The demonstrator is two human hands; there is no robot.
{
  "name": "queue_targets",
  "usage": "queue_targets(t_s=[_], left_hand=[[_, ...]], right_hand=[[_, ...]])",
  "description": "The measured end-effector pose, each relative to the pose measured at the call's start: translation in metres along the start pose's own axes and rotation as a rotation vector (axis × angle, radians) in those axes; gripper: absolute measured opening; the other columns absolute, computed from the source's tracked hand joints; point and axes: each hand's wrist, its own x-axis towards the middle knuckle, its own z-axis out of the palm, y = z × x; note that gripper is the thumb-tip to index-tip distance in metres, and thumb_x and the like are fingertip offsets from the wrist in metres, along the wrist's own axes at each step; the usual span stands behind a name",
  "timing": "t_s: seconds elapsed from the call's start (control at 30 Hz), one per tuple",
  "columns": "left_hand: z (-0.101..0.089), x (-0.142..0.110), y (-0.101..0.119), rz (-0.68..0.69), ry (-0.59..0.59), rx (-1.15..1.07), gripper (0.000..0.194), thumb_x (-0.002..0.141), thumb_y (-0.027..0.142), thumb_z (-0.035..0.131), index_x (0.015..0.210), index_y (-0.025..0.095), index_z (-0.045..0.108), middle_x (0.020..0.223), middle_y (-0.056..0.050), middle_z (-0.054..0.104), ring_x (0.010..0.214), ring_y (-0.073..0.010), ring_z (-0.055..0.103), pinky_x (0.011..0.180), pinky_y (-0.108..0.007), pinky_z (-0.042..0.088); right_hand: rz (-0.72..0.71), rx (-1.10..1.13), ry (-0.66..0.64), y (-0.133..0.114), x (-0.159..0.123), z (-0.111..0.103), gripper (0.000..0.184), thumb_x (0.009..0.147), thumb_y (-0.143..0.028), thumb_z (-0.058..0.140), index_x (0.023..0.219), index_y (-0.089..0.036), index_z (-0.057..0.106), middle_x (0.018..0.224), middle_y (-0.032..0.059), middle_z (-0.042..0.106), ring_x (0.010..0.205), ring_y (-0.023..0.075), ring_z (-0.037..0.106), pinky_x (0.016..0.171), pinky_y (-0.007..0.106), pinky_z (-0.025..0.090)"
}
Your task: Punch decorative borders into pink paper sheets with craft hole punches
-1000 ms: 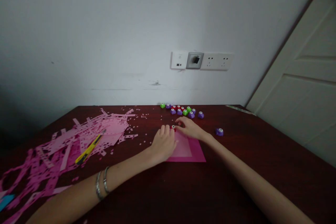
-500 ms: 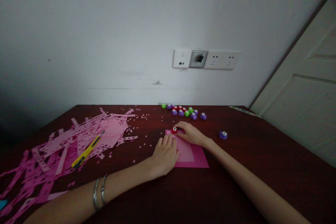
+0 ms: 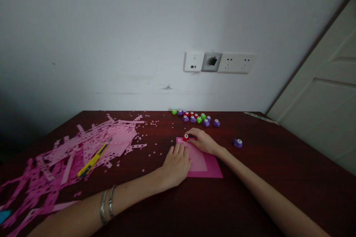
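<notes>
At the upper left corner of the light pink sheet is a small red craft punch with a white and black top. The fingers and thumb of my right hand are curled around the punch's right side. My left hand lies on the left part of the sheets, fingers stretched out and pressing down just below the punch. Under the light sheet is a larger dark pink sheet, its right and lower margins showing.
Pink paper scraps cover the left of the table, with a yellow utility knife on them. Several green, purple and red punches stand by the wall, and one purple punch lies to the right. Tiny punched pieces are scattered about.
The whole view has shifted slightly. Both hands, the red punch and the sheets keep nearly the same places relative to each other.
</notes>
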Motion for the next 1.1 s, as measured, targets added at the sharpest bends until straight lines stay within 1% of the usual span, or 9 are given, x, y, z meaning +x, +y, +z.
queue_targets(t_s=[0.27, 0.53, 0.77, 0.97, 1.03, 1.1], left_hand=[[0.0035, -0.0002, -0.0007, 0.008, 0.026, 0.006, 0.037, 0.089, 0.031, 0.032, 0.112, 0.007, 0.049, 0.113, -0.016, 0.052, 0.105, -0.0288, 0.044, 0.086, -0.042, 0.036], [0.0022, -0.0006, 0.0, -0.001, 0.012, -0.016, 0.039, 0.09, 0.032, 0.029, 0.114, 0.007, 0.048, 0.115, -0.017, 0.051, 0.108, -0.0294, 0.043, 0.088, -0.043, 0.035], [0.0024, -0.0001, -0.0001, -0.001, 0.007, -0.021, 0.037, 0.09, 0.031, 0.031, 0.112, 0.007, 0.048, 0.115, -0.017, 0.051, 0.106, -0.0292, 0.044, 0.087, -0.042, 0.036], [0.0033, 0.0003, -0.0002, -0.005, -0.003, -0.03, 0.037, 0.09, 0.032, 0.03, 0.109, 0.008, 0.051, 0.113, -0.016, 0.052, 0.106, -0.0296, 0.044, 0.087, -0.043, 0.036], [0.0049, 0.0001, -0.0008, 0.0, -0.006, -0.035, 0.039, 0.091, 0.033, 0.029, 0.112, 0.008, 0.05, 0.114, -0.017, 0.051, 0.107, -0.0298, 0.043, 0.087, -0.044, 0.035], [0.0062, -0.0002, -0.0017, 0.002, -0.001, -0.042, 0.043, 0.091, 0.033, 0.027, 0.121, 0.008, 0.045, 0.117, -0.017, 0.05, 0.11, -0.0302, 0.042, 0.088, -0.043, 0.035]], right_hand=[[0.057, -0.041, 0.011, -0.0007, -0.0007, 0.0008, 0.02, 0.079, -0.025, 0.056, 0.097, -0.02, 0.063, 0.101, 0.0058, 0.062, 0.098, 0.0195, 0.054, 0.085, 0.034, 0.042], [0.03, -0.045, 0.014, 0.0005, -0.0001, 0.0039, 0.023, 0.08, -0.022, 0.055, 0.102, -0.021, 0.062, 0.107, 0.0061, 0.061, 0.099, 0.0197, 0.053, 0.086, 0.035, 0.042], [0.089, -0.088, 0.034, -0.0022, -0.001, 0.0038, 0.021, 0.079, -0.028, 0.057, 0.098, -0.021, 0.063, 0.102, 0.0046, 0.062, 0.097, 0.0195, 0.053, 0.083, 0.033, 0.042], [0.064, -0.097, 0.028, -0.0051, -0.0012, 0.0051, 0.022, 0.08, -0.021, 0.054, 0.1, -0.022, 0.063, 0.104, 0.0043, 0.062, 0.097, 0.0185, 0.053, 0.083, 0.032, 0.042], [0.06, -0.097, 0.024, -0.0059, -0.0012, 0.0052, 0.023, 0.081, -0.019, 0.053, 0.101, -0.023, 0.063, 0.105, 0.0042, 0.062, 0.097, 0.0188, 0.053, 0.084, 0.032, 0.042], [0.062, -0.098, 0.021, -0.0064, -0.0012, 0.0049, 0.024, 0.08, -0.019, 0.053, 0.101, -0.024, 0.063, 0.106, 0.004, 0.062, 0.098, 0.0194, 0.053, 0.084, 0.033, 0.041]])
